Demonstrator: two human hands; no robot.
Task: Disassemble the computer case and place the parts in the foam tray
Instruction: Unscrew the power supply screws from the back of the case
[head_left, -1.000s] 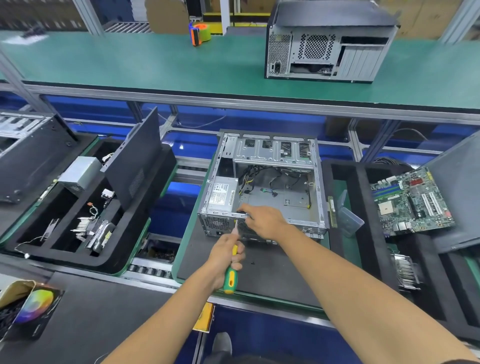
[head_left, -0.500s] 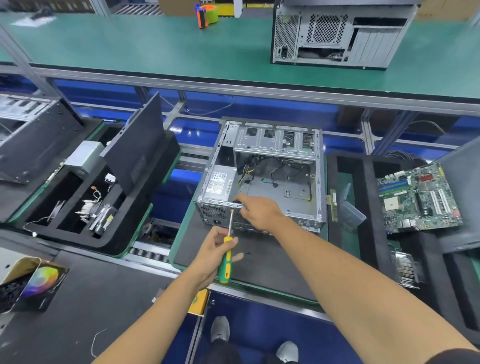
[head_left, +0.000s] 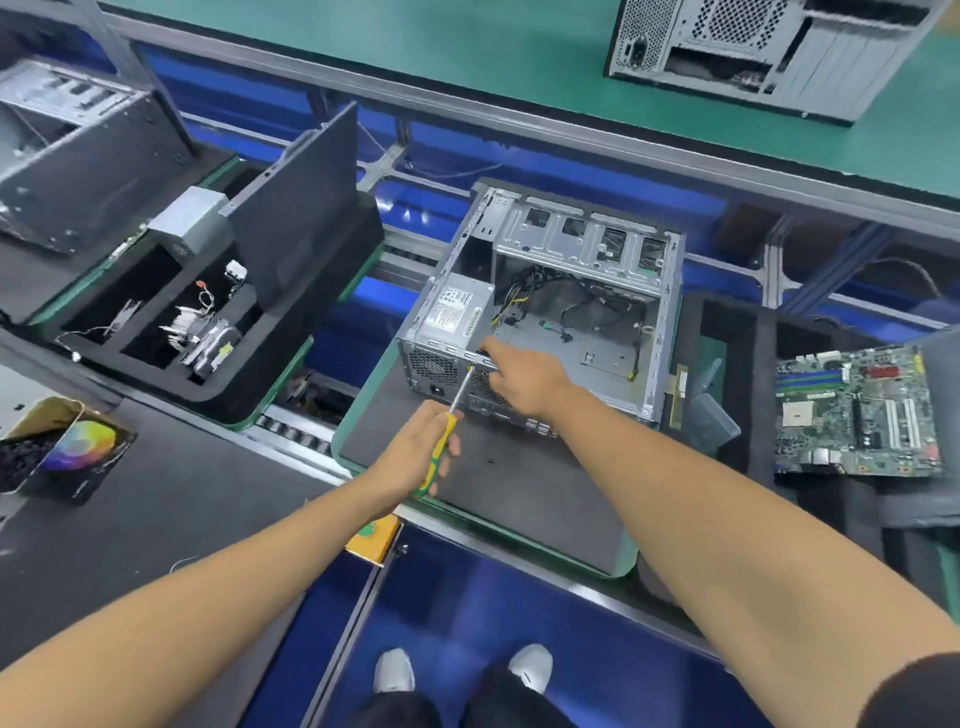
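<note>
An open grey computer case (head_left: 587, 244) lies on a black mat, with its power supply (head_left: 454, 312) still in the near left corner and loose cables inside. My left hand (head_left: 415, 449) grips a yellow-green screwdriver (head_left: 439, 452) whose tip touches the case's rear edge by the power supply. My right hand (head_left: 519, 382) rests on that same rear edge, fingers curled over the rim next to the screwdriver tip. A green motherboard (head_left: 857, 410) lies in the black foam tray (head_left: 761, 415) at the right.
Another foam tray (head_left: 208, 400) at the left holds a side panel, a power supply and small parts. A second case (head_left: 769, 47) stands on the green shelf behind. A small box (head_left: 67, 447) sits at the near left. My shoes show below.
The camera has tilted down and leaned in. The screwdriver tip has risen to the case's rear edge. My right hand stays on the rim.
</note>
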